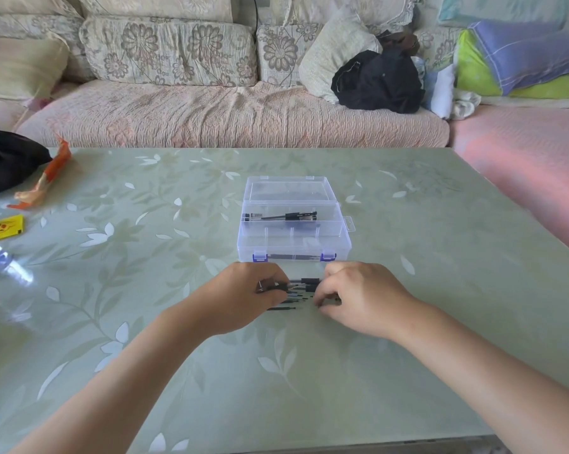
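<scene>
A sofa (230,116) with flowered cushions runs along the back of the room, and a black bag (378,81) sits on its right part beside folded bedding. In front of it stands a table (145,322) under a pale green cover printed with leaves.

Near the middle of the table is a clear plastic box (294,244) with blue clasps on its near wall. Its lid (289,188) is thrown back and lies flat on the far side. Inside the box, toward the back, lie the boxed pens (289,216), lengthwise from left to right.

Just in front of the box, on the table, is a small bunch of pens (301,288). Their long axis runs left to right across the view, parallel to the near wall of the box. The thicker black sections lie at the right end and the thin dark shafts reach to the left. Which end carries the tips cannot be told.

The left hand (244,299) has its fingers curled round the left ends of the pens. The right hand (358,296) has its thumb and fingers curled in, pinching the right ends. The two hands are close together with the bunch between them, and both forearms reach in from the near edge.

At the far left of the table lie a black cloth (4,158), an orange wrapper (44,178), a yellow card (4,227) and a clear bottle (1,263), all well apart from the box.
</scene>
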Motion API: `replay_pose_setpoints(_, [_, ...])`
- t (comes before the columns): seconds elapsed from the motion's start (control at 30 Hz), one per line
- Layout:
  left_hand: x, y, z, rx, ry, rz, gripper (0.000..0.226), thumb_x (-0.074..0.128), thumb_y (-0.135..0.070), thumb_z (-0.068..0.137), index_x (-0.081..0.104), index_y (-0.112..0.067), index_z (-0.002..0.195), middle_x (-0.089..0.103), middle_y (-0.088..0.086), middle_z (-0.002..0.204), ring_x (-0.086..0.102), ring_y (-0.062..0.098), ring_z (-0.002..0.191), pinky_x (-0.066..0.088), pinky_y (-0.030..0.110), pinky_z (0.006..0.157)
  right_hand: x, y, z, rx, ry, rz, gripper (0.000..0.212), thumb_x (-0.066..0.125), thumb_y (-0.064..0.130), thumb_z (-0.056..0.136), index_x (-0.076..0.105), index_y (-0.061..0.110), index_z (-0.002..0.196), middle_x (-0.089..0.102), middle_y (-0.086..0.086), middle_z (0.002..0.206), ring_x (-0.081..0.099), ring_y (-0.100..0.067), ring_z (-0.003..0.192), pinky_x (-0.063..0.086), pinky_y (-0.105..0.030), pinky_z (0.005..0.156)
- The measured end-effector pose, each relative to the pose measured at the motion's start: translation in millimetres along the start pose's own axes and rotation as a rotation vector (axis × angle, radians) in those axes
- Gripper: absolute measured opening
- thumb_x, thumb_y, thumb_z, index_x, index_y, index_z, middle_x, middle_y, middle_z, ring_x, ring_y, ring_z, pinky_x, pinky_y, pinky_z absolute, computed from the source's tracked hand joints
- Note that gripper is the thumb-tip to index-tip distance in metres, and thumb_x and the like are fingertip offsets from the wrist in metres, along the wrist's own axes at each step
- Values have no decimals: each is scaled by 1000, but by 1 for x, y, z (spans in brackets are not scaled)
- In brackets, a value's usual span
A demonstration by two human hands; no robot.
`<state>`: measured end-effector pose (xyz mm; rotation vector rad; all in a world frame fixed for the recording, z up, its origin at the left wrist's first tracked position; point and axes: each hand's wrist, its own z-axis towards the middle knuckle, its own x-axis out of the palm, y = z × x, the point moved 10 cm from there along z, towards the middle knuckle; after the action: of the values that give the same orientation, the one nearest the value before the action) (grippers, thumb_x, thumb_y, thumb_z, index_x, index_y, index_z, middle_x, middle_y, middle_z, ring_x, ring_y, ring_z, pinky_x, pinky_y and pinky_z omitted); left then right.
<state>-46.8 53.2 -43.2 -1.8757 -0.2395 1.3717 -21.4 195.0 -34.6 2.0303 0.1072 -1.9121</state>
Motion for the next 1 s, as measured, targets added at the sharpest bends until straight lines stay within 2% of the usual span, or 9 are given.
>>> replay_pose_setpoints(0.1, [-2,2,1,-2,-5,19,9,62,-31,90,64,-40,88,58,-15,68,49,0,56,35,10,52,3,1,2,-12,23,12,16,60,34,86,70,41,96,54,12,90,50,-6,81,38,-26,67])
replay_pose_setpoints(0.2, [-2,1,0,3,-3,35,9,62,-32,90,64,-40,89,56,-17,67,49,-1,58,35,10,52,0,3,3,-25,14,79,11,61,33,87,69,39,92,55,15,90,47,-4,77,34,-22,66])
replay_pose_setpoints(0.33, [-5,1,0,4,-3,57,7,61,-35,90,64,-41,91,57,-31,67,52,-3,57,36,15,55,-21,-4,2,58,-122,257,2,65,37,86,67,38,87,57,39,73,52,12,72,33,-14,59])
replay_pose_setpoints(0.47, [-6,0,-1,8,-3,41,8,62,-36,90,65,-43,93,59,-31,71,54,-3,59,38,15,57,-29,-6,1,76,-194,470,7,73,30,82,68,34,82,64,27,79,52,0,60,36,-13,57])
replay_pose_setpoints(0.6, [-4,-3,-2,14,21,49,9,60,-36,91,63,-44,94,56,-37,69,53,-4,59,37,16,57,-25,-7,1,123,-157,577,8,77,25,81,71,31,81,55,32,53,43,-5,47,37,-11,50])
replay_pose_setpoints(0.83, [-6,-2,-3,6,14,26,10,61,-36,91,65,-41,98,61,-24,73,56,1,64,39,15,59,-24,-7,0,145,-150,678,8,79,24,79,72,28,80,52,24,45,40,-5,45,34,-11,48])
replay_pose_setpoints(1.0, [-4,-3,-3,8,32,16,10,59,-35,92,64,-42,97,58,-34,69,52,-2,60,35,10,55,-21,-4,0,141,-147,696,9,79,25,79,72,30,78,48,16,42,39,-7,45,33,-13,48])
